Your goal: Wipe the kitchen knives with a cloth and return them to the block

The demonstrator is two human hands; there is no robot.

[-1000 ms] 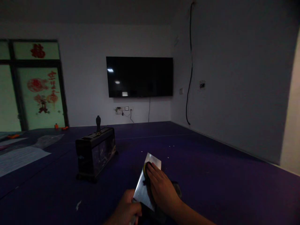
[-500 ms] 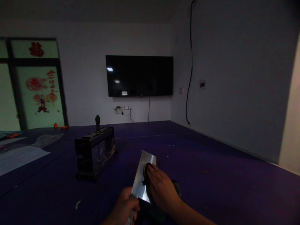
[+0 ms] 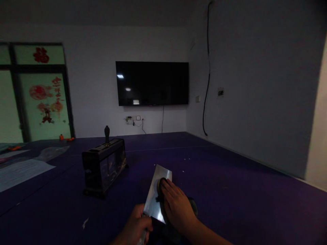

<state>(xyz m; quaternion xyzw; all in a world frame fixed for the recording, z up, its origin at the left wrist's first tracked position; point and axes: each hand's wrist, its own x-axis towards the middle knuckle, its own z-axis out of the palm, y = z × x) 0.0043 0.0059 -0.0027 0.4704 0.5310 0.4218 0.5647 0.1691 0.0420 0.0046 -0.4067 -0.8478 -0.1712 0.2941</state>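
My left hand [image 3: 138, 223] is closed around the handle of a cleaver [image 3: 153, 200], whose broad shiny blade points up and away from me. My right hand [image 3: 177, 206] lies over the blade with fingers together, gripping a round dark pad with a yellowish rim [image 3: 160, 187]. The pad touches the flat of the blade; the palm hides much of it. A dark object [image 3: 193, 205] shows partly beyond my right hand, too dim to make out.
A black knife block [image 3: 103, 166] stands at left on the purple surface [image 3: 230, 183], with one black handle [image 3: 107, 133] upright in it. Paper sheets [image 3: 22, 173] and plastic film [image 3: 52, 153] lie further left. White scraps [image 3: 85, 223] are scattered about. A television [image 3: 153, 83] hangs on the wall.
The cleaver has shifted left under the pad since a second ago, then slightly back right in the last half second. My right hand with the pad has barely moved.
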